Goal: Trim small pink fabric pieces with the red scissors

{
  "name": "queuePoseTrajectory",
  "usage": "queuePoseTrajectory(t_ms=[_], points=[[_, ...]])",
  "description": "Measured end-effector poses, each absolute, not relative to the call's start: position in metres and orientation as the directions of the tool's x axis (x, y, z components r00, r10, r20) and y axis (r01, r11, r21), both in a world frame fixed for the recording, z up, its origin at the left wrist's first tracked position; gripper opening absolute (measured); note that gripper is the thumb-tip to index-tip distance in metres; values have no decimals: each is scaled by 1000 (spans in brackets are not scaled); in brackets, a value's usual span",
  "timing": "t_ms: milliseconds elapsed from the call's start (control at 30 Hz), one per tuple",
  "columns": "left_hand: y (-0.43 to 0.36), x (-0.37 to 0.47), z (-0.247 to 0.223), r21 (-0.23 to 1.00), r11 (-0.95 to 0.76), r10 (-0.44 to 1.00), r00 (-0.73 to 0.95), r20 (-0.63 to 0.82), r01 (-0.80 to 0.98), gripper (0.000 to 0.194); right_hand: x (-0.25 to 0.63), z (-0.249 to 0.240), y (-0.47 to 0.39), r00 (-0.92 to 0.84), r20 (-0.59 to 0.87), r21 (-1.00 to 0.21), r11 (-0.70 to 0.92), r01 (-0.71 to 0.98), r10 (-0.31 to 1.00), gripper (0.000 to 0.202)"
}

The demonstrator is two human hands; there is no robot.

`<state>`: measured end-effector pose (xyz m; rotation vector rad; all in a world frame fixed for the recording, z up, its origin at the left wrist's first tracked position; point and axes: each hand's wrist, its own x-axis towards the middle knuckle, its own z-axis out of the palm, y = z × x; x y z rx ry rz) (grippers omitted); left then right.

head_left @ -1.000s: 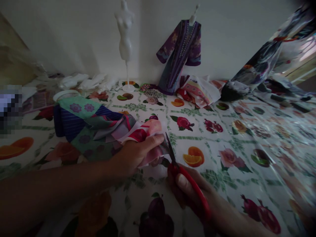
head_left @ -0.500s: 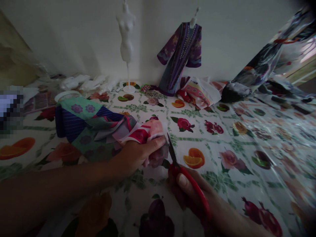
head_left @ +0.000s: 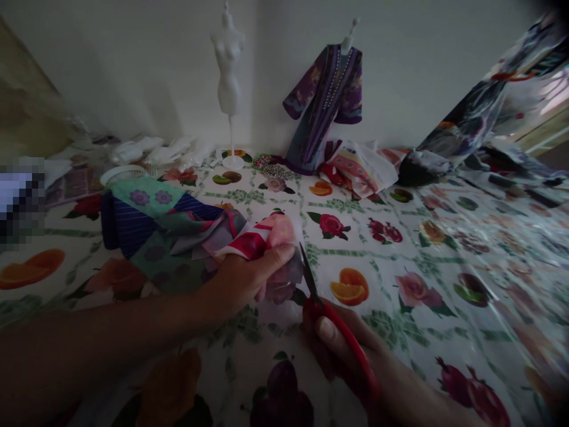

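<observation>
My left hand (head_left: 251, 273) is closed on the right end of a bundle of fabric, pinching a pink and red piece (head_left: 258, 240) under the thumb. Grey and patterned strips run left from it onto a blue striped and green fabric (head_left: 146, 222) lying on the table. Red-handled scissors (head_left: 349, 335) are gripped in my right hand (head_left: 340, 344). Their dark blades point up and away, just right of the fabric edge, and look closed. A thin see-through layer hangs below my left thumb.
Behind stand a bare white mannequin (head_left: 229, 77) and another in a purple robe (head_left: 326, 101). A plastic bag (head_left: 362, 166) lies beside the robe. White bundles (head_left: 151, 151) and a white basket rim (head_left: 122, 172) are at the back left. A fruit-and-flower tablecloth (head_left: 400, 228) covers the table.
The view has shifted very slightly. Both hands keep nearly the same places, with the fabric and scissors still held.
</observation>
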<state>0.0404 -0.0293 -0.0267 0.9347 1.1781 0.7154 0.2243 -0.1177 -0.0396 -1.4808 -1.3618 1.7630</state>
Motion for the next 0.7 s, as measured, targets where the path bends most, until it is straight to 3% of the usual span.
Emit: queuePoseTrajectory(t_ms=[100, 200, 467, 600, 700], points=[[-30, 41, -27, 924, 356, 902, 209, -378, 137, 50, 225, -38, -119, -309, -463, -884, -406, 232, 831, 62], [-31, 42, -35, 940, 323, 913, 227, -340, 107, 36, 224, -37, -119, -313, -458, -887, -406, 219, 832, 61], [-34, 50, -53, 891, 385, 907, 275, -318, -239, 20, 224, -43, -117, -313, -439, -897, -392, 204, 842, 62], [-34, 51, -51, 884, 399, 908, 242, -343, -244, 27, 224, -39, -117, -327, -432, -901, -386, 196, 841, 63], [-35, 50, -50, 884, 400, 906, 253, -341, -243, 21, 223, -38, -118, -325, -423, -905, -378, 195, 846, 64]])
